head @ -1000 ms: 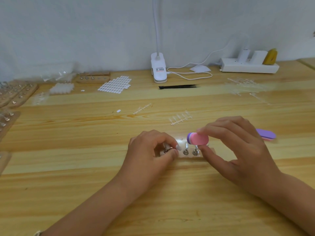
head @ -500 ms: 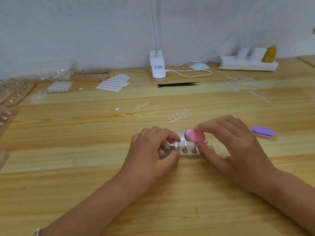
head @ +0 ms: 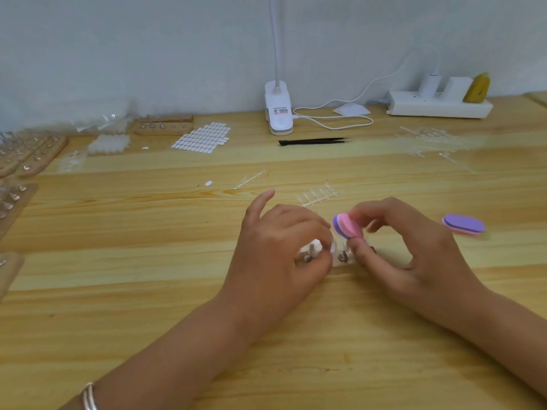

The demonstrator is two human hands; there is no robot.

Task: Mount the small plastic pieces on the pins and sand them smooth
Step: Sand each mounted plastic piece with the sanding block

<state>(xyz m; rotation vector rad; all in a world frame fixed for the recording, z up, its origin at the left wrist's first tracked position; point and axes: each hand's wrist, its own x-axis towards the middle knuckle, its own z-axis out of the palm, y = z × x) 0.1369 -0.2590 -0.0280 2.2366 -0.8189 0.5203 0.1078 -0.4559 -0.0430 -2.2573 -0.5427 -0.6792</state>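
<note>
A small pin block [head: 343, 261] with metal pins lies on the wooden table between my hands. My left hand [head: 281, 247] pinches a clear plastic piece [head: 333, 247] on one of the pins, index finger lifted. My right hand [head: 405, 244] holds a pink and purple sanding block [head: 346, 226] by its edge, tilted just above the pins and close to the piece. Part of the pin block is hidden under both hands.
A second purple sanding block [head: 463, 224] lies at the right. Clear plastic sprues [head: 318, 196] lie behind my hands, black tweezers [head: 313, 141], a clip lamp [head: 278, 110] and a power strip [head: 438, 105] further back. Wooden pin racks [head: 17, 161] line the left edge.
My left index finger has lifted off and points up. The sanding block in my right hand has tipped more upright over the pins. The view has shifted slightly.
</note>
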